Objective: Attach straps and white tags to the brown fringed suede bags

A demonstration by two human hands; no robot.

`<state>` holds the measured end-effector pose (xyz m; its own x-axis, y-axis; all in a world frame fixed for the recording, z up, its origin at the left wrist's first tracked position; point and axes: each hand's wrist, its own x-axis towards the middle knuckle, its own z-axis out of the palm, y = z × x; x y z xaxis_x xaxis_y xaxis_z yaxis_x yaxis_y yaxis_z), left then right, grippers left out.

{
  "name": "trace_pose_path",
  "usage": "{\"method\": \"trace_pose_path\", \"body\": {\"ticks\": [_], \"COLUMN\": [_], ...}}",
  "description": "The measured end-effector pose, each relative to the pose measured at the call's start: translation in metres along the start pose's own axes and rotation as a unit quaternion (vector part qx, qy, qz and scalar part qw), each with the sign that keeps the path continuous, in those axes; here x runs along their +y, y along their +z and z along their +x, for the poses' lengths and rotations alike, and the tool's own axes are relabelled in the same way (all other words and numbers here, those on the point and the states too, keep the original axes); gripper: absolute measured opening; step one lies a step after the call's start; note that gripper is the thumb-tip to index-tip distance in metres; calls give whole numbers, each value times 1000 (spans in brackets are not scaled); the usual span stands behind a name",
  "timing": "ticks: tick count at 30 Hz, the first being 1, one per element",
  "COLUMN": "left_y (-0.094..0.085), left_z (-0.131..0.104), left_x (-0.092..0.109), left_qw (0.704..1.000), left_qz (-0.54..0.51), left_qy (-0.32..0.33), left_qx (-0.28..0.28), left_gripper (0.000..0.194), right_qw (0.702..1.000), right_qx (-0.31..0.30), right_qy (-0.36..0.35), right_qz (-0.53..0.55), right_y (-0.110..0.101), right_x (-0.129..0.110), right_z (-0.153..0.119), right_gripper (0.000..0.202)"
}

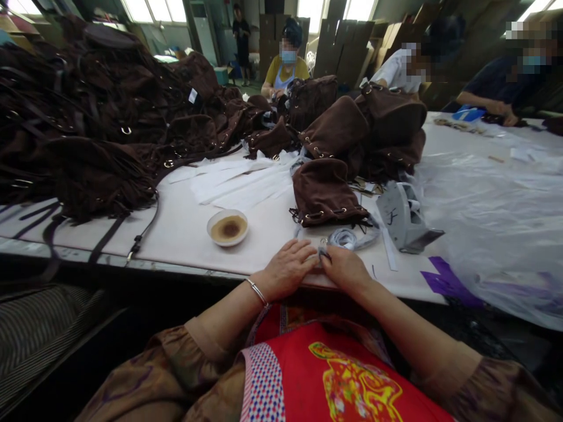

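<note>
Fiddly handwork, I'd guess: right hand [346,267] pinching a small dark piece [324,253] near the counter [187,231] edge, left hand [288,267] palm-down beside it, can't tell if gripping, so next probably needs steady fingers.

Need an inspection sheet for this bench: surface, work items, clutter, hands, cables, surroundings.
Surface: pale table, largely covered at left and right.
Work items: brown drawstring bag just beyond the hands; coiled pale ribbon beside the right hand; shallow bowl with brownish contents to the left.
Clutter: heaped brown bags, white strips, clear plastic sheeting; dark straps over the front edge.
Hands: left hand palm down; right hand pinching a small dark piece, details unclear.
Cables: nothing seen.
Surroundings: co-workers beyond the table, cardboard boxes, windows.
</note>
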<state>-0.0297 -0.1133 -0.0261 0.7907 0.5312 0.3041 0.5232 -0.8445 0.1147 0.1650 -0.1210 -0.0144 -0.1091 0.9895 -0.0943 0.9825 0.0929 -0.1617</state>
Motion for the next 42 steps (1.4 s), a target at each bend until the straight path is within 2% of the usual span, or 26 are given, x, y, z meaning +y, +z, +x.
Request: {"method": "trace_pose_path", "body": {"ticks": [3,6,8,13,15,18,21,23,27,31,35,39,42], "left_y": [-10,-7,0,13,14,13,13,14,17,17,12,9,10], "left_z": [-1,2,5,9,10,10,8,7,9,14,19,26,31], "left_x": [-31,-51,-56,-57,-58,-56,-52,-49,-49,-54,-60,-65,-68], "left_qw": [1000,998,998,999,999,998,999,999,999,997,996,996,994], "left_qz": [4,-4,-12,-44,-51,-46,-34,-30,-22,-17,-33,-34,-39], "left_qy": [-5,17,27,-9,11,41,35,31,35,77,86,79,106], "left_qx": [-24,-53,-51,0,-7,-21,-23,-22,-10,3,16,11,-8], "left_gripper": [27,15,15,30,28,18,15,15,16,16,28,38,30], "right_qw": [996,989,982,950,940,945,970,977,969,955,946,954,965], "right_qx": [-36,-64,-85,-148,-159,-136,-69,-46,-51,-55,-65,-65,-35], "right_qy": [-39,-74,-101,-218,-247,-236,-161,-139,-194,-256,-292,-287,-249], "right_qz": [-68,-109,-134,-165,-174,-183,-169,-157,-146,-138,-125,-58,69], "right_y": [-6,-11,-15,-32,-37,-32,-18,-10,-6,-14,-16,-10,-5], "right_x": [0,-1,-2,-4,-5,-3,3,6,9,7,6,8,10], "right_z": [6,12,15,22,24,25,25,25,31,40,47,53,55], "right_gripper": [27,26,25,26,27,24,22,24,19,16,16,20,23]}}
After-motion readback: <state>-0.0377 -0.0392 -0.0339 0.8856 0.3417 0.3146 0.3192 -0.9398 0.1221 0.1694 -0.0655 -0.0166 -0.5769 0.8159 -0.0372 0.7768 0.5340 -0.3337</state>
